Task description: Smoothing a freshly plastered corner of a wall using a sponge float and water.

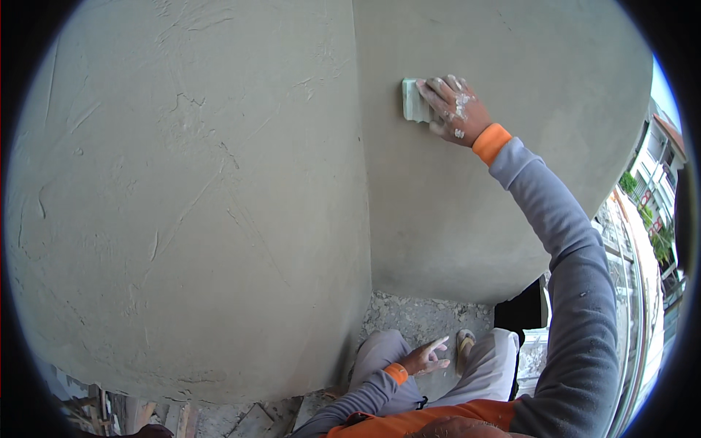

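Note:
My right hand (pixel 461 111) is raised and closed round a pale, whitish-green sponge block (pixel 415 101), pressing it flat on the grey plastered wall (pixel 467 212) to the right of the inner corner. White plaster smears the back of that hand and its fingers. Low down, over my thigh, my left hand (pixel 426 358) is empty, its fingers stretched out and apart. It touches no wall.
To the left of the corner, another plastered wall (pixel 182 219) shows ridges and scratches. Crumbs of plaster litter the floor (pixel 420 315) below. Wood scraps (pixel 102 416) lie at lower left. A dark opening (pixel 522 308) and metal railing (pixel 628 255) border the right side.

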A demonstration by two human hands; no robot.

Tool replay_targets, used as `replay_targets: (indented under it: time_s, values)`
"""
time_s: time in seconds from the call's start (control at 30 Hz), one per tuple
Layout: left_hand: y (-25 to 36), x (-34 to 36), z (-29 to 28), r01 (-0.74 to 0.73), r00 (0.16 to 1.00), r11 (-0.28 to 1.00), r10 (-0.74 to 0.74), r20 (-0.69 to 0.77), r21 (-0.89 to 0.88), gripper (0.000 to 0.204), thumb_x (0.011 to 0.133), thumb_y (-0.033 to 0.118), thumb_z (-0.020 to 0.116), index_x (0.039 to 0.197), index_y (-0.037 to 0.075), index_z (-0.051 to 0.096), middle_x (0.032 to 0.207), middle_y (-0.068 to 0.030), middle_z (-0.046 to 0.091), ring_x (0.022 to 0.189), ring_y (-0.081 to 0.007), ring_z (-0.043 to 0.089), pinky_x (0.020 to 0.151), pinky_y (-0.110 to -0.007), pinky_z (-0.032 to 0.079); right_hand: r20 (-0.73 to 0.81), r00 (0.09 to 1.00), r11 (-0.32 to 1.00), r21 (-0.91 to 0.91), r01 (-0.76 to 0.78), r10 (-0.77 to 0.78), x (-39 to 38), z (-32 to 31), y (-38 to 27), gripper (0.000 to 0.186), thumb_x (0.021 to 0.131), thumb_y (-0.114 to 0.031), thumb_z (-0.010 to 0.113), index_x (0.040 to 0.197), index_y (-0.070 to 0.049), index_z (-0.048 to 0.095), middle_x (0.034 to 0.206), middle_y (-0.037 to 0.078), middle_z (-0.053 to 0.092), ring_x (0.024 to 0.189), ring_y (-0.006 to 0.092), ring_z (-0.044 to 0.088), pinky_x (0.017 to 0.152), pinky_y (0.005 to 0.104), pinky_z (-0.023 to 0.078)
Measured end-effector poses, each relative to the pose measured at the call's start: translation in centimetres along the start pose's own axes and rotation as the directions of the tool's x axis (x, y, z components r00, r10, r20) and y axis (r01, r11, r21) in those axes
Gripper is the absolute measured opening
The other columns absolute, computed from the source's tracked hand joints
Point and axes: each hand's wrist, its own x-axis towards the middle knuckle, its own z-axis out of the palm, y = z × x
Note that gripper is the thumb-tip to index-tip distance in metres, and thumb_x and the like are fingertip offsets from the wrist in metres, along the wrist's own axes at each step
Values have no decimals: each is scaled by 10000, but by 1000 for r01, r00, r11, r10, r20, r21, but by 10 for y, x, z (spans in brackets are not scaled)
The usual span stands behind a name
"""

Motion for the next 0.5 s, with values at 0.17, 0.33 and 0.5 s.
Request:
replay_targets:
  time_s: [0.17,0.33,0.5]
  values:
    - [3,-5,2,19,1000,997,-19,-4,-75,816,873,270,731,1510,51,269,1306,-173,532,796,-109,579,773,-264,509,121,953,955,-76,288,-278,-36,12,-7,726,711,-233,713,1374,-74,465,1249,87,529,1143,275,536,994,405,434]
    - [-6,0,8,26,999,996,-24,21,-89,821,872,251,734,1515,60,260,1298,-163,539,785,-97,573,766,-255,505,-249,860,875,-82,-476,445,117,-100,145,603,693,-237,711,1246,-60,549,1192,135,531,1106,356,504,947,454,429]
    - [-11,3,11,18,1000,998,-17,12,-53,849,849,350,739,1509,68,286,1287,-147,565,791,-126,588,792,-280,506,-435,848,941,-1,-338,304,119,-83,95,575,688,-221,710,1210,-32,559,1174,190,512,1105,397,483,957,479,423]
